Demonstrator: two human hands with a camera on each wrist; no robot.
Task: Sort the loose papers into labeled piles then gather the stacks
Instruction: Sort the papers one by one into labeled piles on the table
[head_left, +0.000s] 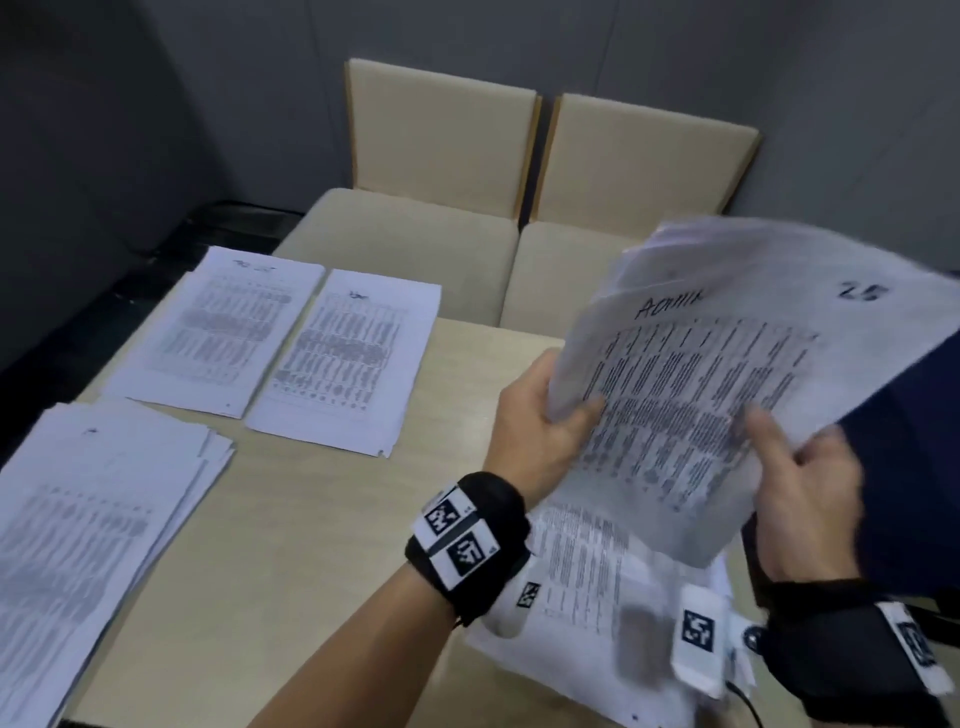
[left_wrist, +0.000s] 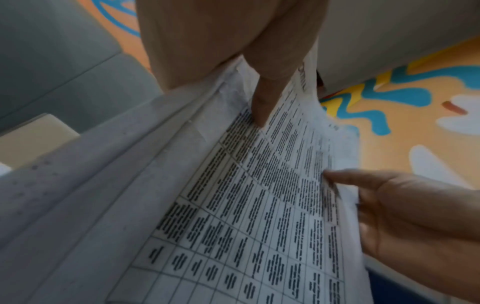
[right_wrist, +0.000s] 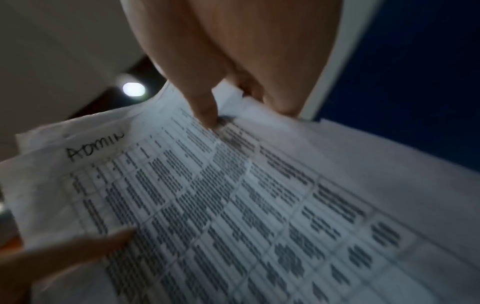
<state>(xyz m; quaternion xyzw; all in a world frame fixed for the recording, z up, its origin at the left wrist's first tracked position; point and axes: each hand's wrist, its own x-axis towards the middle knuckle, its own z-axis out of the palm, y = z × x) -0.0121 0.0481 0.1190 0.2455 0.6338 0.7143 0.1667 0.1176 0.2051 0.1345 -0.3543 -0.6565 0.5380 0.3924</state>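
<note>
Each grip pinches the paper sheaf (head_left: 727, 374) — left hand (head_left: 540, 431), right hand (head_left: 810, 499) — above the beige table (head_left: 311, 519), 2 chairs (head_left: 441, 156) behind

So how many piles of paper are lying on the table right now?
4: two far-left piles side by side, one thicker pile near left, one under the wrists. More may be hidden behind the held sheets.

Your head camera looks forward and down over the table (head_left: 332, 519). Your wrist cameras sit close, each looking along its hand at the sheaf (left_wrist: 246, 205) (right_wrist: 233, 205); all three share it (head_left: 701, 395).
</note>
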